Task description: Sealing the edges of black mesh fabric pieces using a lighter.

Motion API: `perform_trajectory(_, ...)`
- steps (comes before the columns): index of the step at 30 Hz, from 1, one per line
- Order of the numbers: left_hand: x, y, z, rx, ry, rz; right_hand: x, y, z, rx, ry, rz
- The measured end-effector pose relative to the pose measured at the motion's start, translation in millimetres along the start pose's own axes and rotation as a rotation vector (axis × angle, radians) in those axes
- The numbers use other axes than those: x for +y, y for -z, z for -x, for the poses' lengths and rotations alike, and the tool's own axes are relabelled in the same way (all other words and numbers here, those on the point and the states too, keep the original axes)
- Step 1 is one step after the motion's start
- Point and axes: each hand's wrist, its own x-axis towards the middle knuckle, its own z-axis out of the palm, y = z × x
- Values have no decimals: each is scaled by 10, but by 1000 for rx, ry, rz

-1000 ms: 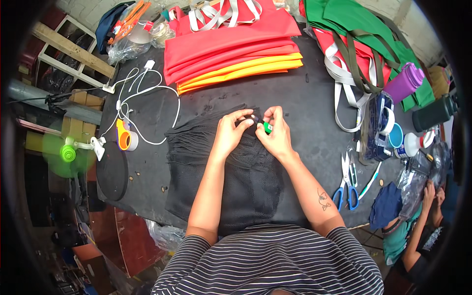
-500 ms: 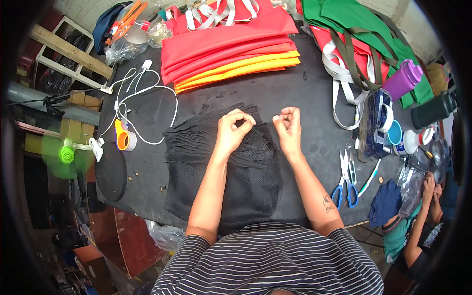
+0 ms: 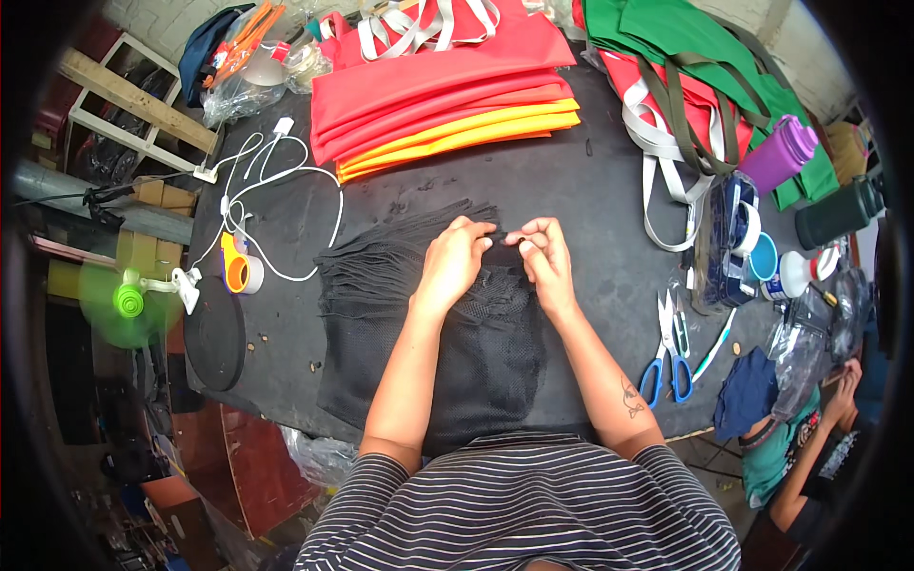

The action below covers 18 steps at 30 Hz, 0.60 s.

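A black mesh fabric [image 3: 428, 366] lies on the dark table in front of me, its far end made of many loose black fringe strands [image 3: 381, 249]. Over that fringe, my left hand [image 3: 451, 263] pinches dark strands between thumb and fingers. Close beside it on the right, my right hand [image 3: 547, 265] is closed with thumb and index finger together, a bit of black strand at the fingertips. The two sets of fingertips nearly meet above the fringe's right part. How the strands run between them is too fine to make out.
Folded red and yellow bags [image 3: 443, 105] are stacked beyond the fabric. A white cable [image 3: 286, 171], a tape roll [image 3: 249, 273] and a black strap coil [image 3: 214, 338] lie left; blue-handled scissors [image 3: 666, 347], a purple bottle [image 3: 783, 157] and green bags [image 3: 666, 48] right. Another person's hand [image 3: 843, 385] shows far right.
My right hand has moved left toward my left hand, so the fingertips now nearly meet. My left hand has turned slightly. The other person's hands at far right have shifted.
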Motion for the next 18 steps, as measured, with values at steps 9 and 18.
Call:
perform_trajectory(9, 9, 6, -2, 19, 147, 127, 67, -14, -31, 117, 84, 450)
perform_trajectory(18, 42, 34, -22, -33, 249, 163, 39, -48, -13, 107, 62, 548)
